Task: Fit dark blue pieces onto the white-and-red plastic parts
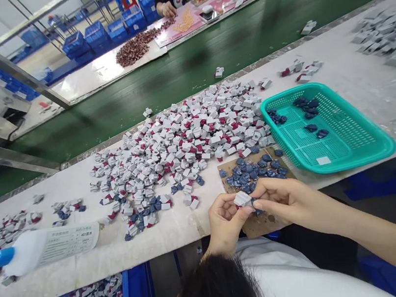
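My left hand (226,224) and right hand (289,200) pinch a white-and-blue piece (243,200) over the cardboard sheet (265,225); a slack pinch could drop it (tiny part).

A teal plastic basket (297,90) holds dark blue pieces (307,108); a white squeeze bottle (24,254) lies on the workbench (381,106).

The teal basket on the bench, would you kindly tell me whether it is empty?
Not empty: the teal basket holds several dark blue pieces lying on its mesh floor.
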### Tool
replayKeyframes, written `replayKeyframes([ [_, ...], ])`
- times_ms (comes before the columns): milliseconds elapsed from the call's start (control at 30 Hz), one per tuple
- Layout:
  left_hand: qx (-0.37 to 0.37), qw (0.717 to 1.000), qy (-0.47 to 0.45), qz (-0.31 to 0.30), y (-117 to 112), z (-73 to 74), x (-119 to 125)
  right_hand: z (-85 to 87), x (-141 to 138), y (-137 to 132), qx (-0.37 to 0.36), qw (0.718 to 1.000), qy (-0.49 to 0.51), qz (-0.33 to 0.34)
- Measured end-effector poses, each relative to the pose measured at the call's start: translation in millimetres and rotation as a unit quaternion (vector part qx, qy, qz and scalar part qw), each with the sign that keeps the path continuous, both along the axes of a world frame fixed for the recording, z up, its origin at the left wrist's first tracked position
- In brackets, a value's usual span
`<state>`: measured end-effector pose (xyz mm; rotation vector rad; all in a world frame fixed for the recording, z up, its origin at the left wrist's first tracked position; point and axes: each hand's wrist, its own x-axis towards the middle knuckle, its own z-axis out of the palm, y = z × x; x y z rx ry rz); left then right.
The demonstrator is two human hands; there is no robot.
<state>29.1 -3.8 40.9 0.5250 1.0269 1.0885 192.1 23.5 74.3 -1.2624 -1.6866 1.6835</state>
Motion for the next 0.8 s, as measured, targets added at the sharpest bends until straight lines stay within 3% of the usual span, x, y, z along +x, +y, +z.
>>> replayKeyframes([
  [67, 0.006, 0.998, -0.010, -0.061, 0, 1.4, 0, -3.7, 1, 2, -0.019, 0.999, 0.005, -0.025],
  [133, 0.019, 0.993, -0.004, -0.118, 1, 2.7, -1, -4.4, -2, 7, 0.013, 0.994, 0.003, -0.105],
  [200, 0.037, 0.989, 0.029, -0.139, 3, 2.9, -2, -3.0, -11, 13, 0.038, 0.977, 0.024, -0.209],
  [267, 0.068, 0.985, 0.086, -0.130, 5, 1.7, -1, -0.8, -26, 17, 0.014, 0.963, 0.072, -0.261],
  [433, 0.190, 0.963, 0.186, -0.055, 8, -3.0, 11, -1.7, -66, 15, -0.094, 0.954, 0.172, -0.227],
  [533, 0.204, 0.958, 0.197, -0.038, 4, -5.2, 14, -6.6, -76, 9, -0.058, 0.961, 0.160, -0.219],
  [633, 0.121, 0.970, 0.190, -0.091, -7, -7.0, -8, -7.3, -62, 10, 0.024, 0.969, 0.119, -0.216],
  [700, 0.051, 0.971, 0.231, -0.027, -23, -8.2, -44, -3.4, -31, 19, 0.096, 0.966, 0.069, -0.230],
  [767, -0.004, 0.935, 0.321, 0.149, -47, -9.5, -95, 1.5, 14, 35, 0.168, 0.950, -0.048, -0.257],
  [800, -0.030, 0.897, 0.373, 0.235, -61, -9.9, -125, 3.0, 39, 44, 0.233, 0.904, -0.254, -0.253],
])
